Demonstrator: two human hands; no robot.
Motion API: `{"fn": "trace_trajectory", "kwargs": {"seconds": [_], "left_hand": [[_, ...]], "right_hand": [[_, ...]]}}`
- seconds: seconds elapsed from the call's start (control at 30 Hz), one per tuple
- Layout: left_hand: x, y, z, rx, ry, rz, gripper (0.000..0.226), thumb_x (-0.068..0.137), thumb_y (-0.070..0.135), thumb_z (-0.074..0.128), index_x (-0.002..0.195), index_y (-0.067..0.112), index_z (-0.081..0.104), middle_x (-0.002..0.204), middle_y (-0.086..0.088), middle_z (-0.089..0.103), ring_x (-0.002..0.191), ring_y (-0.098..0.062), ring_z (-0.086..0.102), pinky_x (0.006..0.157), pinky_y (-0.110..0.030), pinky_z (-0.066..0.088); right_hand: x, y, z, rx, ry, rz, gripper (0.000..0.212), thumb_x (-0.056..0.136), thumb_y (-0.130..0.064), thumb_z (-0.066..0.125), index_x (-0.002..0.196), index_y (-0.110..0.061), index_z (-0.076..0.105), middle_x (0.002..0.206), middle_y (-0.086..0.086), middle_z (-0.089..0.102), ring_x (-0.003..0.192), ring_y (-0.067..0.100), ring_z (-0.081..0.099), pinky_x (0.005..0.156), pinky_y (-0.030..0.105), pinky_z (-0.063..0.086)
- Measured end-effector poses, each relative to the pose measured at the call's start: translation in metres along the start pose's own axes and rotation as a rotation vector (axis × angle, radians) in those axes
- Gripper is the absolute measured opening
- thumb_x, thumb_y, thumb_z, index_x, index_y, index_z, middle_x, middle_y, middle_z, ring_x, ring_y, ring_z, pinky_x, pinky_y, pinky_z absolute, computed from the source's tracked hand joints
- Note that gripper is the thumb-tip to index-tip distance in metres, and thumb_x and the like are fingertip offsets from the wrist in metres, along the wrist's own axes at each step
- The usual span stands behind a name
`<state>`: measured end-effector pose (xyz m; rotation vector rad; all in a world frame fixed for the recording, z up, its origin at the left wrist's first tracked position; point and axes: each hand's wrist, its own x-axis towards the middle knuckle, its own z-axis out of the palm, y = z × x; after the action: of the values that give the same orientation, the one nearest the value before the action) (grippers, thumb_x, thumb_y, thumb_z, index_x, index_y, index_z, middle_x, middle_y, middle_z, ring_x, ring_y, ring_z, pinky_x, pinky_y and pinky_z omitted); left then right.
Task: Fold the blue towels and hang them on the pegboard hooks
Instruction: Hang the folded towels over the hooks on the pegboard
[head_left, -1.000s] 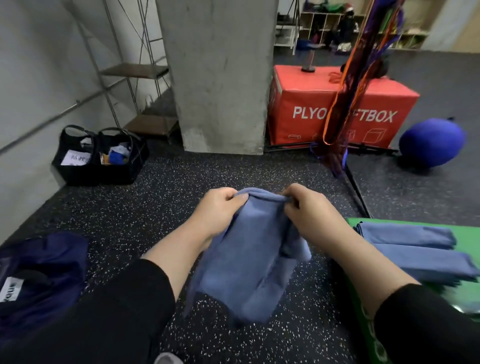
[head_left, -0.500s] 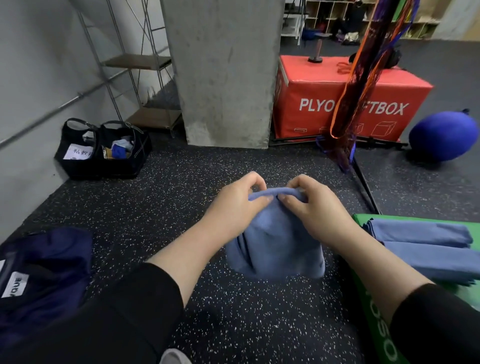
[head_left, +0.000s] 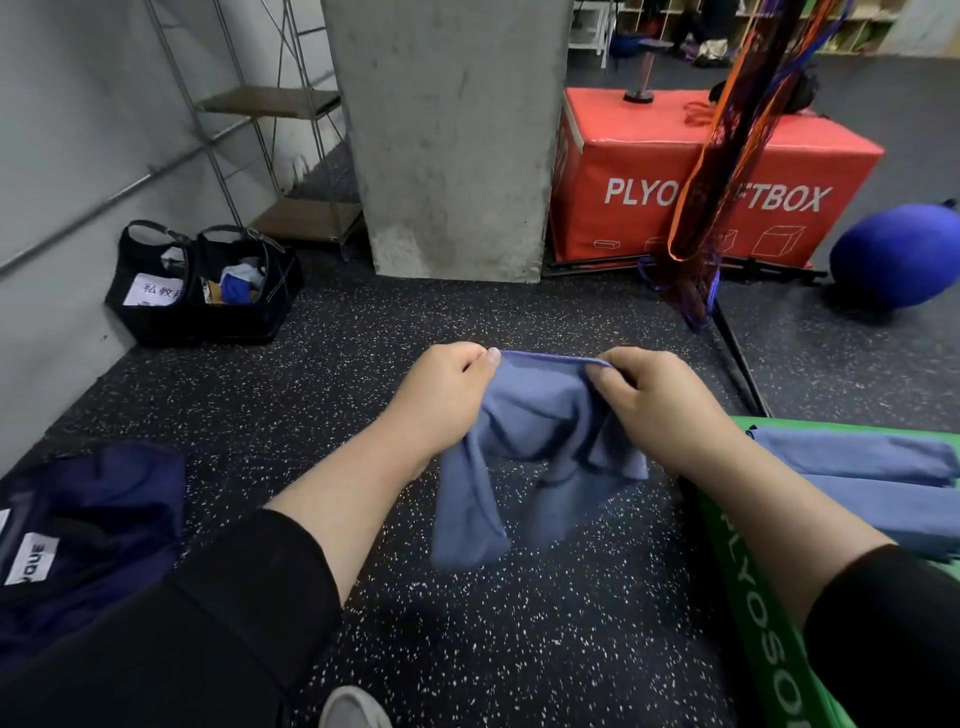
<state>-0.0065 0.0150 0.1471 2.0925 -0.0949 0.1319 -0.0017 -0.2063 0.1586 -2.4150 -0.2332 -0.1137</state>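
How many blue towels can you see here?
3. One blue towel hangs between the left hand and right hand. Two more towels, upper and lower, lie on the green box. Others may be out of view.

A black rubber floor (head_left: 467, 623) flecked with white runs back to a bare concrete pillar (head_left: 447, 135). To its left a grey wall (head_left: 67, 130) carries a metal pipe (head_left: 119, 184), with a wire-frame shelf unit (head_left: 280, 156) standing against it. Cubby shelving (head_left: 852, 26) lines the far side of the room, under even, soft light.
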Motion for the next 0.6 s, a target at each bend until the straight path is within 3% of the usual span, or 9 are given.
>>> {"fn": "trace_trajectory", "kwargs": {"seconds": [0.1, 0.2, 0.27, 0.4, 0.47, 0.6], "left_hand": [[0.001, 0.002, -0.001, 0.023, 0.048, 0.001, 0.046, 0.105, 0.025, 0.05, 0.063, 0.018, 0.032, 0.055, 0.008, 0.026, 0.055, -0.013, 0.023, 0.056, -0.036, 0.021], [0.004, 0.001, -0.006, 0.021, 0.091, -0.023, 0.048, 0.105, 0.027, 0.051, 0.063, 0.019, 0.03, 0.047, 0.01, 0.026, 0.05, -0.009, 0.023, 0.051, -0.031, 0.019], [0.004, -0.001, -0.008, 0.011, 0.06, -0.019, 0.047, 0.105, 0.027, 0.051, 0.063, 0.017, 0.031, 0.047, 0.011, 0.025, 0.047, -0.008, 0.024, 0.049, -0.027, 0.019], [-0.001, -0.003, -0.005, -0.035, -0.03, -0.02, 0.044, 0.106, 0.027, 0.049, 0.067, 0.011, 0.036, 0.06, 0.004, 0.027, 0.058, -0.012, 0.024, 0.056, -0.034, 0.021], [-0.002, -0.003, -0.001, -0.037, -0.076, -0.005, 0.044, 0.107, 0.028, 0.046, 0.069, 0.008, 0.038, 0.065, 0.0, 0.033, 0.062, -0.013, 0.029, 0.06, -0.035, 0.026], [-0.005, 0.004, 0.007, -0.103, -0.178, 0.017, 0.047, 0.102, 0.036, 0.052, 0.078, -0.005, 0.052, 0.071, -0.005, 0.042, 0.068, -0.014, 0.036, 0.064, -0.035, 0.03]], "right_hand": [[0.002, 0.003, -0.001, -0.058, -0.032, 0.049, 0.018, 0.092, -0.017, 0.055, 0.078, -0.025, 0.063, 0.063, -0.009, 0.062, 0.057, 0.01, 0.053, 0.055, 0.028, 0.04], [0.002, 0.008, -0.002, -0.09, -0.025, 0.106, 0.019, 0.088, -0.011, 0.053, 0.087, -0.023, 0.068, 0.072, -0.001, 0.067, 0.062, 0.019, 0.059, 0.054, 0.028, 0.041], [0.001, 0.011, -0.002, -0.093, -0.01, 0.124, 0.02, 0.088, -0.012, 0.054, 0.088, -0.024, 0.07, 0.075, 0.0, 0.068, 0.068, 0.02, 0.061, 0.056, 0.027, 0.042], [0.003, 0.014, -0.004, -0.008, 0.1, 0.113, 0.017, 0.094, -0.026, 0.06, 0.082, -0.02, 0.071, 0.071, 0.001, 0.068, 0.074, 0.025, 0.063, 0.062, 0.034, 0.045], [0.004, 0.009, -0.004, 0.038, 0.115, 0.069, 0.019, 0.097, -0.03, 0.06, 0.088, -0.019, 0.073, 0.076, -0.001, 0.07, 0.078, 0.022, 0.063, 0.064, 0.032, 0.043], [-0.001, -0.005, 0.005, 0.097, -0.045, -0.012, 0.015, 0.097, -0.029, 0.063, 0.111, -0.03, 0.069, 0.085, -0.008, 0.072, 0.081, 0.012, 0.065, 0.074, 0.027, 0.048]]}}
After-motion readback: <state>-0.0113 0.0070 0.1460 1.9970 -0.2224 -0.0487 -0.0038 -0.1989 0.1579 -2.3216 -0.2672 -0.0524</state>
